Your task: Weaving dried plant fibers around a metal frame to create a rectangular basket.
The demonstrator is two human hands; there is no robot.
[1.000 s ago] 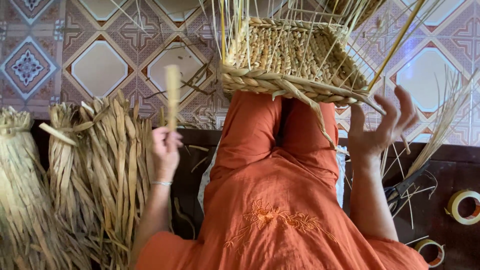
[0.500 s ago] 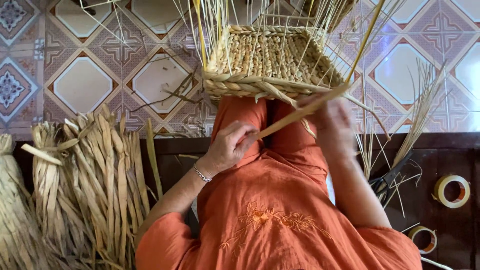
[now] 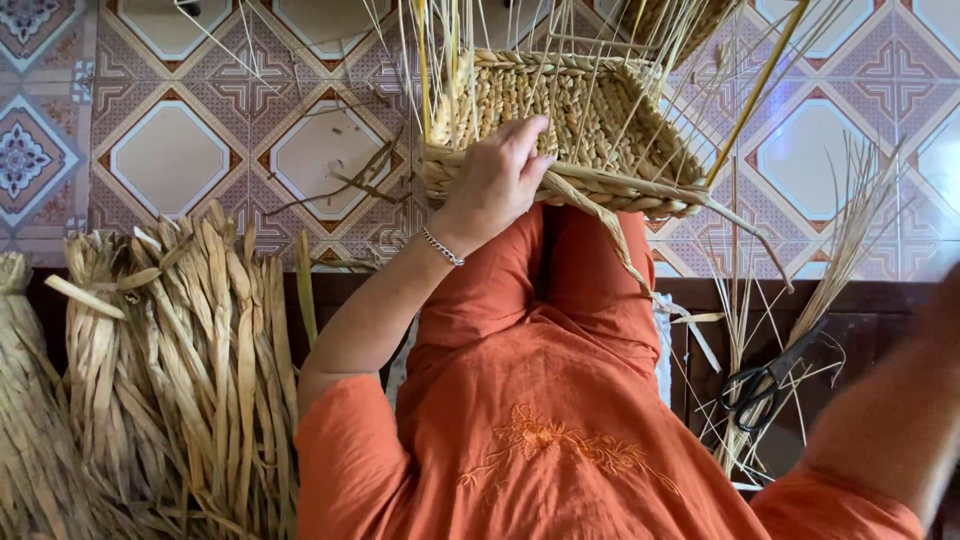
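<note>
Reached forward with the left hand (image 3: 497, 180), wrist bent, fingers curled over the near rim of one half-woven straw basket (image 3: 590, 120) that rested on the orange-clad knees (image 3: 545, 290) above the tiled floor (image 3: 170, 160). Blurred at the right edge, right forearm (image 3: 900, 420) only; finger state impossible to tell. Counted: two bundles of dried leaves (image 3: 190, 360), one pair of black scissors (image 3: 765, 385).

no packages, no labels, no signs, no screens anywhere in view
</note>
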